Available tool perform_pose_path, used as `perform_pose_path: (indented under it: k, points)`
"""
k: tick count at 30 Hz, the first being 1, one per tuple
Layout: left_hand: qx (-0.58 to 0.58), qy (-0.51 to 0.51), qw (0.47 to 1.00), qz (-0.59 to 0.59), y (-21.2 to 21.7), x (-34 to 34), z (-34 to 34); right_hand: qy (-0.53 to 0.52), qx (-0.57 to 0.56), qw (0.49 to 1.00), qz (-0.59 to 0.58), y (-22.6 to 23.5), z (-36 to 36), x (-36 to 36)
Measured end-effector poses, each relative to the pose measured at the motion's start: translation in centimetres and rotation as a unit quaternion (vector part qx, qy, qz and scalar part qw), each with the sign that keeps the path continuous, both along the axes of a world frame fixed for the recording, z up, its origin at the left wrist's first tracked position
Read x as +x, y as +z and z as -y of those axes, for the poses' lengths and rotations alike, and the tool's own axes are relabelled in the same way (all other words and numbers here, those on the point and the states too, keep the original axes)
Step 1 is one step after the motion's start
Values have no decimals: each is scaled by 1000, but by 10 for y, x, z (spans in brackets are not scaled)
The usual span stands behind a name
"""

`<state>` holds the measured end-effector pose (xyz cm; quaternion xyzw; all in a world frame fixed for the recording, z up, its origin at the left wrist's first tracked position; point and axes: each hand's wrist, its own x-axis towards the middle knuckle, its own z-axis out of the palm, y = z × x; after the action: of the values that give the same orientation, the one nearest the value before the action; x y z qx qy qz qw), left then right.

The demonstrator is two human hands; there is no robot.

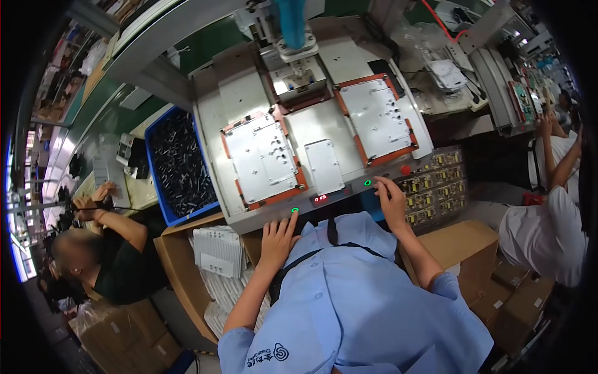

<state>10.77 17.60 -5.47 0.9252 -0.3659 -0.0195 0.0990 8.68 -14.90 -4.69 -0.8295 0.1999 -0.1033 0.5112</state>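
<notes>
My left hand (278,242) lies at the front edge of the machine, its index fingertip on a green-lit button (294,210). My right hand (391,201) reaches a second green-lit button (367,182), with its fingers apart and nothing held. Beyond my hands, two white rectangular panels (256,159) (377,115) sit in orange-edged fixtures on the metal bed. Between them, near the front edge, lies a smaller white plate (324,166). A press head (300,81) under a blue cylinder (291,25) stands over the back middle of the bed.
A blue bin (177,165) of small black parts stands left of the machine. Below it, a cardboard box (187,268) holds stacked white panels. A red button (406,169) and a tray of circuit boards (435,187) are at right. Other people work on both sides.
</notes>
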Motion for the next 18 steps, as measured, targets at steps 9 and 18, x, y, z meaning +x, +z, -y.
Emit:
perform_pose_path:
  k: [9,18]
  points:
    - [31,20,996,-77,17,4,13,-130,-113,980,102,26,46,24]
    - [-162,-2,958,-236,64,12,74,-160,-110,975,108,16,78,64]
